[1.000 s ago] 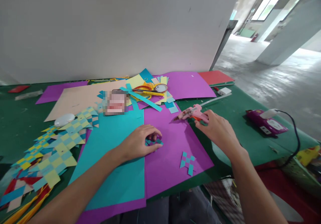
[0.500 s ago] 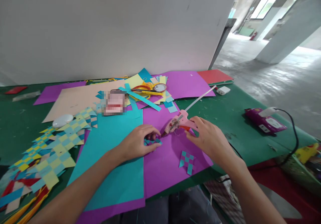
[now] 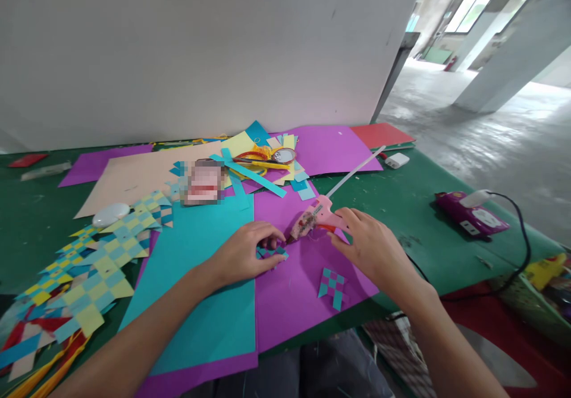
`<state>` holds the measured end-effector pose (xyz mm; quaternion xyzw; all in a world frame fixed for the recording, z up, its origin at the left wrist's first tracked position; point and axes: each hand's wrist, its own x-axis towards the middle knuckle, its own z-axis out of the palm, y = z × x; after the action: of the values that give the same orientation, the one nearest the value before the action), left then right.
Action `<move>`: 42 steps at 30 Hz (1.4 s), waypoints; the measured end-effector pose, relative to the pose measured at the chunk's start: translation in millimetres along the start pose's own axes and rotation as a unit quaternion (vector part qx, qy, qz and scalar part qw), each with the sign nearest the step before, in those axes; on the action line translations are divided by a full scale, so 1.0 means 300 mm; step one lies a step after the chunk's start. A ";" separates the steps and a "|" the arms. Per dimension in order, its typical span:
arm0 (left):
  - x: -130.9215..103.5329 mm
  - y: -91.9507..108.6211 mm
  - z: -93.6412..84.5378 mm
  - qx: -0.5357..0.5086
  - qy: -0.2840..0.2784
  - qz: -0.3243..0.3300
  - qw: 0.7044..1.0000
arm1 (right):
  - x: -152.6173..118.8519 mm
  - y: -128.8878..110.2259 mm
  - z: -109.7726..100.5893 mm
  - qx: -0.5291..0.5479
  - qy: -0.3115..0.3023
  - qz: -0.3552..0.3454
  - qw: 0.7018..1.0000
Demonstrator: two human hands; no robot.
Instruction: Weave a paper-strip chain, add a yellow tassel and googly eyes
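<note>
At eight o'clock in the view, checkered woven paper shapes in pale yellow and light blue lie overlapped with pointed ends, a smooth white oval object at their twelve o'clock. The left forearm rises from seven o'clock across a flat, matte cyan sheet. The left hand rests low with its wrist nearly straight, back upward, fingers curled and thumb stretched underneath, closed on a small woven piece of cyan and purple paper, mostly covered by the fingers. Beneath it runs a smooth purple sheet.

Just beyond, at three o'clock from that hand, the nozzle of a pink plastic glue gun slants down toward the piece; contact cannot be made out. A translucent, slender glue stick juts from its rear toward one o'clock. At five o'clock lies a second, checkered woven piece, flat and angular. The right hand, well apart from the left, comes in from four o'clock, knuckles up, fingers wrapped around the gun's handle. A glossy purple power strip sits at three o'clock on the green surface.
</note>
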<state>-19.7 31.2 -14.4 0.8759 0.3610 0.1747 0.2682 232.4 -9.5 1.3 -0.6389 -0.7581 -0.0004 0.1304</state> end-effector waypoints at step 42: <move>0.001 0.000 -0.001 -0.006 -0.007 -0.014 1.000 | -0.006 -0.008 -0.032 0.008 0.001 -0.034 0.999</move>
<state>-19.8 31.5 -14.3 0.8705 0.3699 0.1668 0.2785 232.2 -13.4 10.4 -0.6113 -0.7796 0.0008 0.1364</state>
